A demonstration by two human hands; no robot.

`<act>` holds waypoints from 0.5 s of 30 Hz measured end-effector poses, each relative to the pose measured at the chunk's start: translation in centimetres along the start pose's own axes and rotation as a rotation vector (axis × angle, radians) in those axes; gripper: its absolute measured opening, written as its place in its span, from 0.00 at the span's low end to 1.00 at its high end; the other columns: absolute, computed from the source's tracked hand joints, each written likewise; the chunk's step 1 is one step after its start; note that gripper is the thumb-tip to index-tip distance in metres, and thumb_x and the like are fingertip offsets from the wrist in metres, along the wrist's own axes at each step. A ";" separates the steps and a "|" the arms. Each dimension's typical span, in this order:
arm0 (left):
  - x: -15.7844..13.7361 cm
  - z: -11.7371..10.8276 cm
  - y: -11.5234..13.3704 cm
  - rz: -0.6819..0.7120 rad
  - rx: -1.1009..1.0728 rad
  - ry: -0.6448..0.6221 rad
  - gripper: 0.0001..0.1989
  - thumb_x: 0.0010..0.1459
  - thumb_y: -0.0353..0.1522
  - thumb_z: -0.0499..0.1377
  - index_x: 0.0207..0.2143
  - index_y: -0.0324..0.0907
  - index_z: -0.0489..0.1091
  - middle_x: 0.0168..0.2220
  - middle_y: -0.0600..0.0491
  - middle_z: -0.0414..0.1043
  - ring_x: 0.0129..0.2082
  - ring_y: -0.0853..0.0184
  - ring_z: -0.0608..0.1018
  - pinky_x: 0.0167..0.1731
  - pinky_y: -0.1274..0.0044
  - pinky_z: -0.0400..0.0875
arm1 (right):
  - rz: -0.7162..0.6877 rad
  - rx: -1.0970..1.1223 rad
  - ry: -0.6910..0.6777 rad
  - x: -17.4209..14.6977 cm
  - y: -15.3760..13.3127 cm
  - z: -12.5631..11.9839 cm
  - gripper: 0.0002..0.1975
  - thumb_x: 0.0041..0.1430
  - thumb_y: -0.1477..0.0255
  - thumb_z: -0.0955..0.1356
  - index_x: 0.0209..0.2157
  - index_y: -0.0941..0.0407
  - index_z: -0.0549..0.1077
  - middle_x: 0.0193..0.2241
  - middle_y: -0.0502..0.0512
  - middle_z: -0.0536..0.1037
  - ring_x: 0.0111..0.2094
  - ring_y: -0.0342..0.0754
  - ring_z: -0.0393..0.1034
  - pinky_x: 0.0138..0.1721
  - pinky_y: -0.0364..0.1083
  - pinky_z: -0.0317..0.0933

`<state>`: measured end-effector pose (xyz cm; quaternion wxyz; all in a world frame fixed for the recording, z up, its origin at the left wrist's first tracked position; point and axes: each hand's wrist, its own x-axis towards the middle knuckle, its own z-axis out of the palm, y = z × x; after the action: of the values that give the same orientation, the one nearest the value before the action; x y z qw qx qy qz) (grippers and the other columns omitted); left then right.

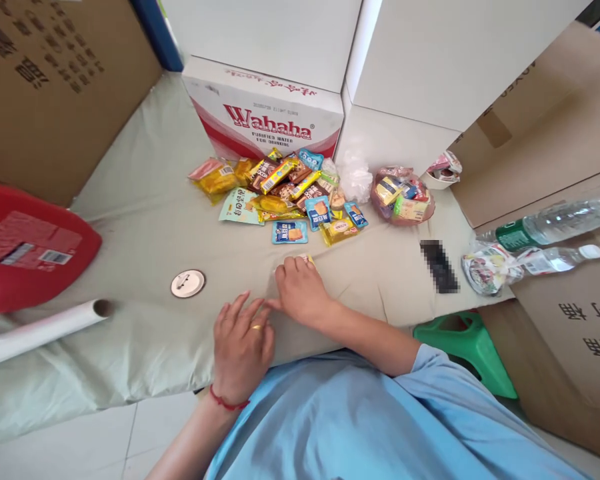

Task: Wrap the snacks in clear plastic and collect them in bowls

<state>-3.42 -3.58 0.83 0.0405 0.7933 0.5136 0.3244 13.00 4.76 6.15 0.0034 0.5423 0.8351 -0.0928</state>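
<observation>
My left hand (243, 337) rests on the cloth-covered table with its fingers stretched and slightly apart, a ring on one finger and a red cord at the wrist. Nothing shows in it. Just right of it, my right hand (300, 291) is curled over a small snack packet (308, 259); only a yellowish edge peeks out beyond the fingers, the rest is covered. Ahead lies a pile of wrapped snacks (285, 183), with a blue snack packet (289, 232) and a yellow snack packet (339, 231) at its near side. Left of my hands is a round pin badge (188, 283), pin side up.
A Wahaha carton (270, 120) stands behind the pile. To the right are a bowl of snacks (403, 197), a pixelated dark object (439, 267) and plastic bottles (560, 223). A red container (35, 250) and white roll (45, 333) lie left. Below right is a green stool (473, 347).
</observation>
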 end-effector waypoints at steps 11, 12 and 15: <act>-4.0 0.6 -2.3 -0.010 0.118 -0.008 0.15 0.62 0.26 0.59 0.51 0.43 0.73 0.55 0.40 0.79 0.60 0.47 0.78 0.63 0.50 0.67 | 0.202 0.461 0.345 -4.9 8.0 -1.4 0.15 0.69 0.75 0.63 0.51 0.53 0.77 0.51 0.59 0.81 0.52 0.53 0.74 0.58 0.52 0.68; -4.2 0.8 -2.3 0.000 0.120 0.004 0.16 0.61 0.26 0.60 0.52 0.43 0.72 0.56 0.40 0.78 0.58 0.48 0.79 0.62 0.51 0.68 | 0.249 0.477 0.399 -5.7 10.5 -2.4 0.16 0.70 0.73 0.63 0.54 0.54 0.76 0.51 0.60 0.82 0.52 0.52 0.75 0.57 0.51 0.69; -4.5 1.2 -2.3 0.039 0.115 0.064 0.21 0.59 0.25 0.61 0.55 0.44 0.72 0.55 0.42 0.80 0.55 0.51 0.82 0.57 0.60 0.74 | 0.447 0.488 0.626 -7.2 20.1 -6.3 0.22 0.71 0.67 0.59 0.60 0.58 0.73 0.56 0.66 0.79 0.56 0.55 0.75 0.60 0.58 0.67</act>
<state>-5.78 -5.93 -3.14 -0.0280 0.7935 0.5167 0.3202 34.81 7.23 10.09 -0.3569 0.6961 0.6121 -0.1156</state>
